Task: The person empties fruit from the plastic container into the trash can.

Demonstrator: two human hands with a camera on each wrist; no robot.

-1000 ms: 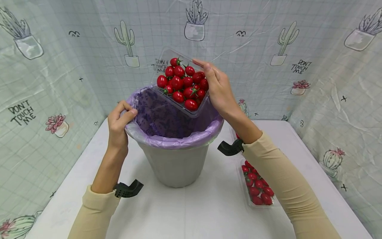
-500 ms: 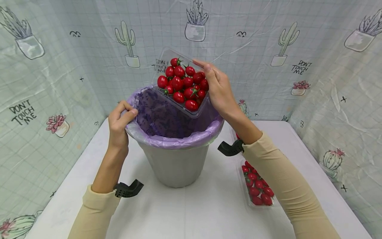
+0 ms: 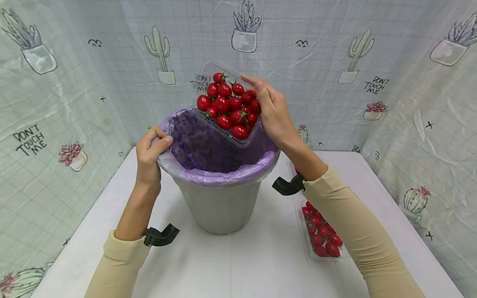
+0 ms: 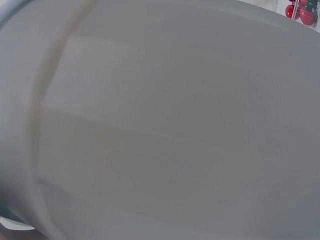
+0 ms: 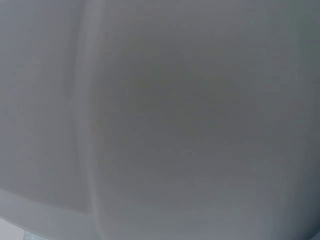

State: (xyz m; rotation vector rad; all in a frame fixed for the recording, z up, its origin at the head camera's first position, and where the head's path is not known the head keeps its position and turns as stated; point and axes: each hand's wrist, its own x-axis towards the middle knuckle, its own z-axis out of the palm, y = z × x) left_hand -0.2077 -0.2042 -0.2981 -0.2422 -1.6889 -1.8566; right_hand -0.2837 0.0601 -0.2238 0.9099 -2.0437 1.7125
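Observation:
A pale grey bin (image 3: 220, 207) lined with a purple bag (image 3: 223, 176) stands on the white table. My left hand (image 3: 150, 155) grips the lined rim at its left side, thumb over the edge. In my right hand (image 3: 273, 107) is a clear plastic box (image 3: 244, 144) of cherry tomatoes (image 3: 222, 105), tilted over the bin's mouth. The hand grips the box along its right side, and the tomatoes lie inside it. Both wrist views are filled mostly by the bin's grey wall (image 4: 165, 125), and neither hand's fingers show there.
Right of the bin, another clear box of cherry tomatoes (image 3: 320, 231) lies on the table (image 3: 238, 265), partly behind the right forearm. Beyond it, a further box is mostly hidden by that arm. A curtain printed with cacti (image 3: 208, 25) hangs around the table's back and sides.
Hands, tomato box and bin hold the same pose throughout. The whole head view has shifted down by only a few pixels.

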